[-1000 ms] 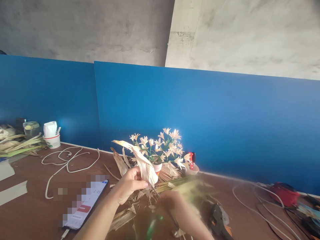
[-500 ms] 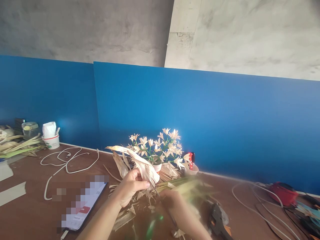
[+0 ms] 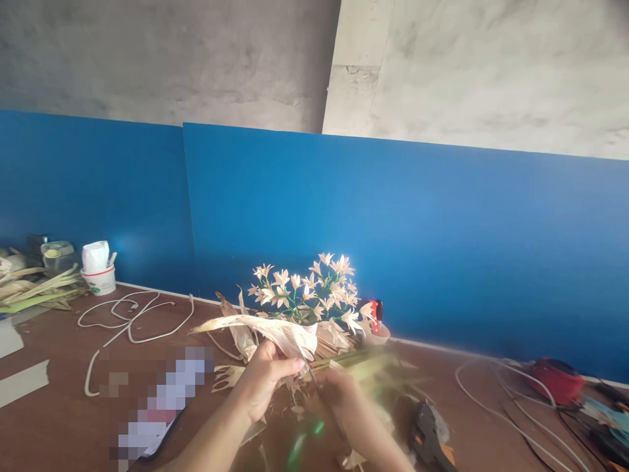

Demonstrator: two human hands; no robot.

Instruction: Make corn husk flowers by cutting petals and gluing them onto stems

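My left hand (image 3: 268, 377) pinches a broad, pale dried corn husk (image 3: 280, 333) between thumb and fingers; its long tapered tip points left. Close on the right, my right hand (image 3: 339, 387) is blurred, with its fingers partly hidden. A thin dark tool (image 3: 317, 388) runs along this hand up to the husk's lower edge; its exact kind is unclear. Behind the husk stands a bunch of cream flowers (image 3: 309, 288) on green stems, its pot mostly covered. Husk scraps (image 3: 228, 377) lie around and under my hands.
A phone (image 3: 162, 419), partly pixelated, lies left of my arms, near a white cable (image 3: 130, 321). A black glue gun (image 3: 426, 436) lies at right. Farther right are cords and a red device (image 3: 557, 380). A blue partition (image 3: 393, 223) closes the back.
The husk has tilted from steeply slanted to nearly level, its tip swinging down and left. My left hand has turned slightly with it. My right hand stays close to the same spot.
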